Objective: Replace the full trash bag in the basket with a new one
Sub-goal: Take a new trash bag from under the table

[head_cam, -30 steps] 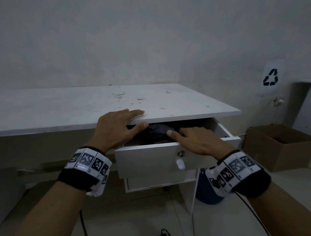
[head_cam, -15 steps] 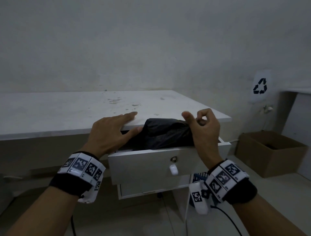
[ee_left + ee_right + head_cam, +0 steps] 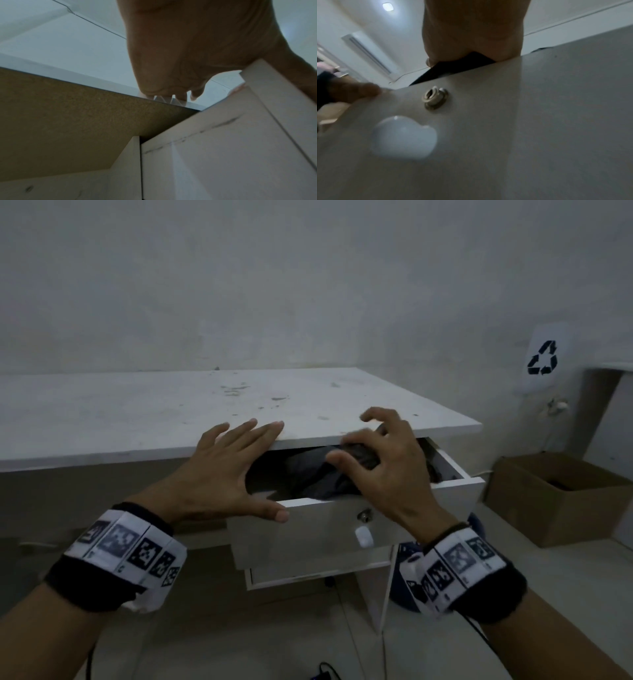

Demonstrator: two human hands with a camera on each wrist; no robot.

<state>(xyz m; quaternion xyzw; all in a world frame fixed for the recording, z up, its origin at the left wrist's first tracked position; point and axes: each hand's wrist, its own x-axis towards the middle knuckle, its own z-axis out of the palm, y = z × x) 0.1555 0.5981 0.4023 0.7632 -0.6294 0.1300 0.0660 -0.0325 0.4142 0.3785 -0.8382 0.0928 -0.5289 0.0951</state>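
A crumpled black trash bag point(image 3: 308, 474) fills the open top drawer point(image 3: 329, 529) of a white desk point(image 3: 171, 419). My right hand point(image 3: 373, 453) reaches over the drawer with its fingers curled and grips a wad of the bag; the index finger is lifted. In the right wrist view the bag point(image 3: 453, 67) bulges above the drawer's front edge under my palm. My left hand point(image 3: 239, 467) lies flat, fingers on the desk edge and thumb on the drawer's top rim. A blue basket point(image 3: 402, 587) shows partly behind my right wrist, under the desk.
A white knob point(image 3: 364, 537) and a lock point(image 3: 364, 515) sit on the drawer front, with a second drawer below. An open cardboard box point(image 3: 561, 501) stands on the floor at right, under a recycling sign point(image 3: 543, 362) on the wall. A cable lies on the floor.
My right hand had pinched the bag and lifted it above the drawer; now it is lower, clawed over the bag inside the drawer. My left thumb moved onto the drawer rim.
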